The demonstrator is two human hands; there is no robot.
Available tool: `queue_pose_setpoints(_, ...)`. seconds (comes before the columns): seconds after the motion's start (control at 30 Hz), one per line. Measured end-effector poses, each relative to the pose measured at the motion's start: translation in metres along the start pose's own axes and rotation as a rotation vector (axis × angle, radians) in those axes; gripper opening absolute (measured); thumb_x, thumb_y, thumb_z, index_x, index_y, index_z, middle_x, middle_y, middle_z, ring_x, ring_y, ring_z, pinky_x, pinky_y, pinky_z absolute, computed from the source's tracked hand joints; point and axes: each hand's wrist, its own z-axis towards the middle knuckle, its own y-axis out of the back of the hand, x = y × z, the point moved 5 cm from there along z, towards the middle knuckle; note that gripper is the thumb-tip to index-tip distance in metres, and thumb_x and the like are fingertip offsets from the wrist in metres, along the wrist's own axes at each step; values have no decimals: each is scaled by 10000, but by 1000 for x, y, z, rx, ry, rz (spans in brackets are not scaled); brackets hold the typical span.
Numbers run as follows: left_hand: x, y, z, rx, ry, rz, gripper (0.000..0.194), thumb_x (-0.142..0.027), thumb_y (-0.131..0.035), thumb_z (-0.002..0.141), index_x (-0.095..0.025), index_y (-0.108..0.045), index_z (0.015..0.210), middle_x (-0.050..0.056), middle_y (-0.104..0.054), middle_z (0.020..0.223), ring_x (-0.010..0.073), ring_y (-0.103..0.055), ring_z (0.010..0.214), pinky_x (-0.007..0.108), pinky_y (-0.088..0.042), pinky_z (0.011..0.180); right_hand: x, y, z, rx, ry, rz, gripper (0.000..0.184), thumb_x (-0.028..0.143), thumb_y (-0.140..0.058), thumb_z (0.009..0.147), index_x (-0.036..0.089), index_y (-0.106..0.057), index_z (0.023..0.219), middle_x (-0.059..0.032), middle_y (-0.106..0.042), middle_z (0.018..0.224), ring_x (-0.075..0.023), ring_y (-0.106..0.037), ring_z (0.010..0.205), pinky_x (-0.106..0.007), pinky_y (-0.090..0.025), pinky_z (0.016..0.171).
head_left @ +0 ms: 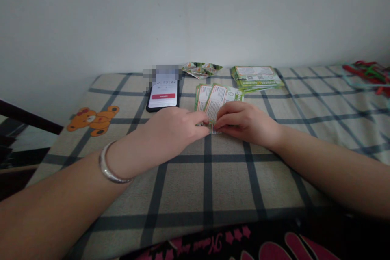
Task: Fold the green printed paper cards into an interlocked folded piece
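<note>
My left hand (173,128) and my right hand (245,122) meet over a green and white paper leaflet (217,99) lying on the checked cloth. Both hands pinch its near edge, fingers pressed together. Part of the leaflet is folded, and its near end is hidden under my fingers. A silver bangle (108,166) circles my left wrist.
A phone (163,95) with a lit screen lies left of the leaflet. A stack of green leaflets (256,76) sits behind, with folded paper pieces (201,68) by the wall. Red and green strings (370,72) lie at far right. A bear print (93,118) marks the cloth's left side.
</note>
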Motion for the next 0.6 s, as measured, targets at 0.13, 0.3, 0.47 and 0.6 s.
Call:
queue_pose_setpoints(0.13, 0, -3, -1, 24, -24, 12, 182, -161, -569, 905, -221, -711, 1001, 36, -693, 961, 174, -627, 740, 288, -431, 619, 10, 0, 1, 80, 172, -101, 210, 199, -508, 968, 176, -715, 987, -71, -703, 942, -180, -579, 881, -329, -474, 808)
queue_pose_setpoints(0.3, -4, -1, -1, -17, -71, -53, 229, -126, -495, 935, -178, -715, 977, 51, -667, 854, 186, -602, 774, 297, -435, 645, 15, -1, -1, 159, 200, -133, 239, 186, -479, 978, 150, -710, 1025, -81, -709, 967, -180, -606, 898, -317, -503, 807)
queue_pose_setpoints(0.47, -6, -4, -5, 0, -17, -79, 221, -144, -492, 936, -157, -710, 975, 71, -677, 902, 217, -612, 865, 318, -475, 693, 16, -1, -8, 202, 166, -225, 238, 208, -484, 979, 167, -700, 1071, -76, -717, 1020, -185, -636, 914, -318, -520, 777)
queue_pose_setpoints(0.6, -9, -5, -14, 28, 26, -79, 257, -123, -488, 917, -142, -691, 1072, 95, -690, 1007, 224, -625, 891, 338, -511, 727, 18, -1, -15, 199, 133, -234, 237, 186, -503, 968, 155, -681, 1122, -70, -714, 1111, -193, -653, 983, -319, -535, 809)
